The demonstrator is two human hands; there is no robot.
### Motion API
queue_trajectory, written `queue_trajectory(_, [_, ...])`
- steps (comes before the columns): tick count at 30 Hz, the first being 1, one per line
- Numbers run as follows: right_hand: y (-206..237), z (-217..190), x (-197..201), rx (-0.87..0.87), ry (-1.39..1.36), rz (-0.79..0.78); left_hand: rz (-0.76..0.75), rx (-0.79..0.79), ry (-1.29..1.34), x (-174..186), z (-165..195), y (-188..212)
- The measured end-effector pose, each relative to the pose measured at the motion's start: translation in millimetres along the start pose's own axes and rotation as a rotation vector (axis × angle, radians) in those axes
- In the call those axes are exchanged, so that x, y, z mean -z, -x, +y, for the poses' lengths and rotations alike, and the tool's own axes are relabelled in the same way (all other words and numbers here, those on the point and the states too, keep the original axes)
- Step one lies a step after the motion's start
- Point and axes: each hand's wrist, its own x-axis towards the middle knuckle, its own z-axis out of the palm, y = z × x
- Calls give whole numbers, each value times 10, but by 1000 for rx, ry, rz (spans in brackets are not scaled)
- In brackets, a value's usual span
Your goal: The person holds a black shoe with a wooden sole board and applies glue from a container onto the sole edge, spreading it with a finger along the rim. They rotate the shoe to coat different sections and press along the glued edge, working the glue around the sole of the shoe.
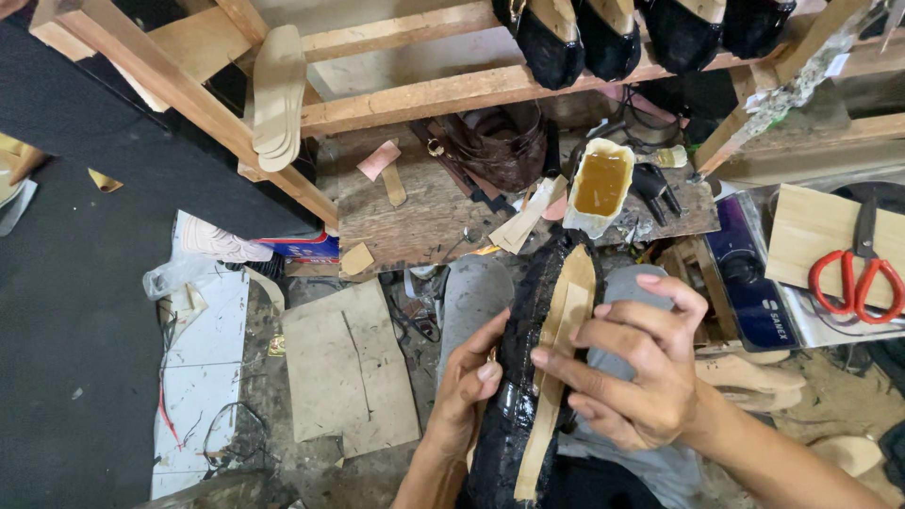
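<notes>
A black shoe upper (514,415) on a last rests sole-up on my lap, with a tan insole strip (556,349) running down its middle. My left hand (464,386) grips the shoe's left side, thumb pressed on the black edge. My right hand (633,363) lies over the right side, with fingers pressing the black material and the tan insole. The shoe's lower end runs out of view at the bottom.
A tub of amber glue (600,184) sits on the wooden bench (415,221) beyond the shoe. Red scissors (856,278) lie on a board at right. Black shoes (613,33) line the rack above; tan insoles (278,94) hang at left. Cardboard (349,363) lies on the floor.
</notes>
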Motion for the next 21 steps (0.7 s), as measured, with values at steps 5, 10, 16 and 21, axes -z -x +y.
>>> queue_trajectory(5, [-20, 40, 33, 12, 48, -12, 13, 26, -18, 6, -10, 9])
queue_trajectory(10, [-51, 73, 34, 63, 37, 13, 26, 19, -21, 5, -10, 14])
queue_trajectory(16, [-39, 84, 36, 43, 57, 15, 30, 22, -62, 25, -15, 24])
queue_trajectory(21, [-75, 120, 30, -28, 78, 14, 20, 19, -68, 31, -31, 32])
